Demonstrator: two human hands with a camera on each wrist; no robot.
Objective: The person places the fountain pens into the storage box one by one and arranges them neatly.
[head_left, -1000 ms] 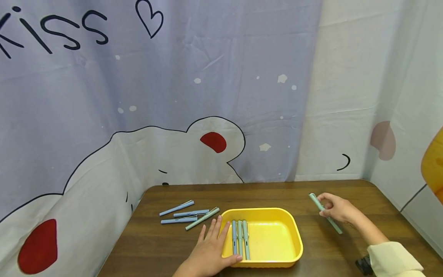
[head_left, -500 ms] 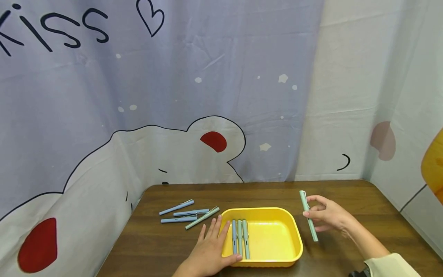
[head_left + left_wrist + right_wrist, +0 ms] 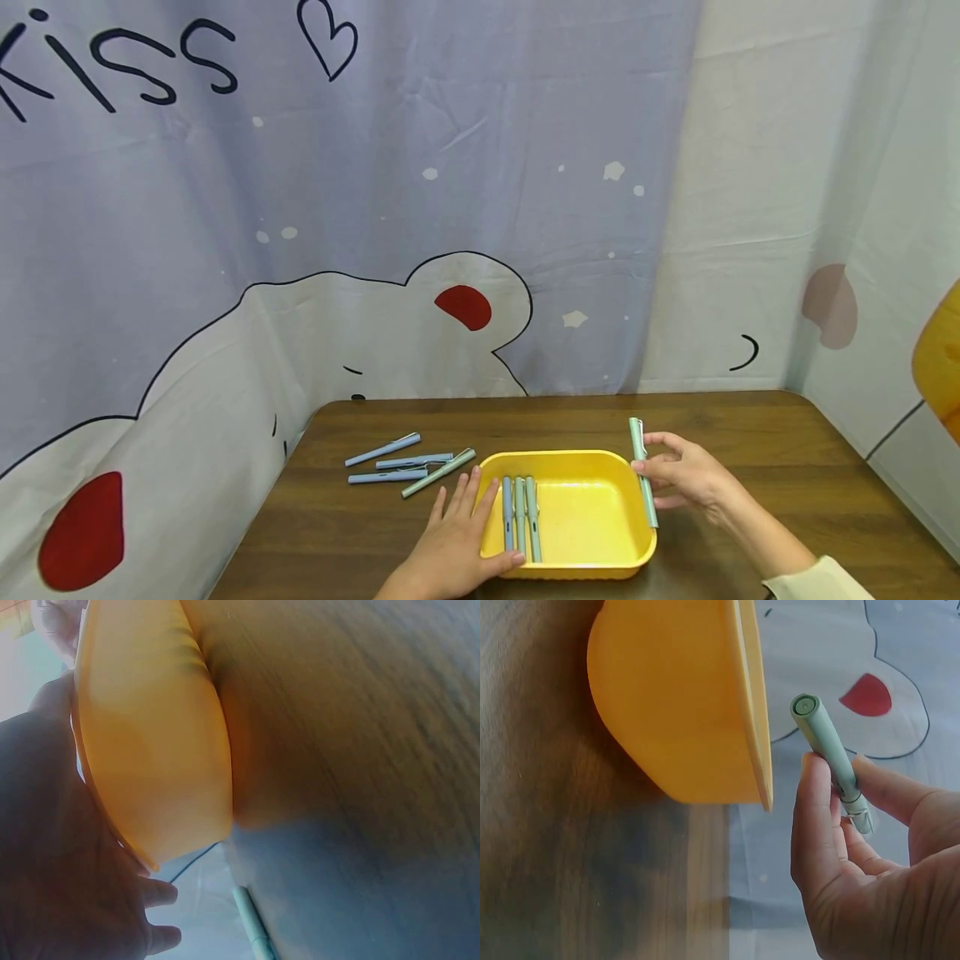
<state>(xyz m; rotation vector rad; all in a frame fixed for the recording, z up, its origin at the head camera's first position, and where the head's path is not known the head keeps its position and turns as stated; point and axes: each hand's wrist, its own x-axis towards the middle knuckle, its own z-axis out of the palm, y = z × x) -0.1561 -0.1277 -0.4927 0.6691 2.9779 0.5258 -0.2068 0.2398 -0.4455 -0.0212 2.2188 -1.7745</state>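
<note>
A pale green pen with a clip is pinched between the thumb and fingers of my right hand, held nearly upright in the head view over the tray's right rim. In the right wrist view that pen points its round end toward the camera, beside the yellow tray. My left hand rests with spread, straight fingers on the left rim of the tray. Inside, along the left side, lie a blue pen and two green pens side by side.
Left of the tray, several blue pens lie loosely on the brown wooden table, with a green pen across their ends. A printed curtain hangs behind the table's far edge.
My right hand has carried the green pen leftward from the right side of the table to the tray's right rim, turning it more upright. My left hand has stayed in place.
</note>
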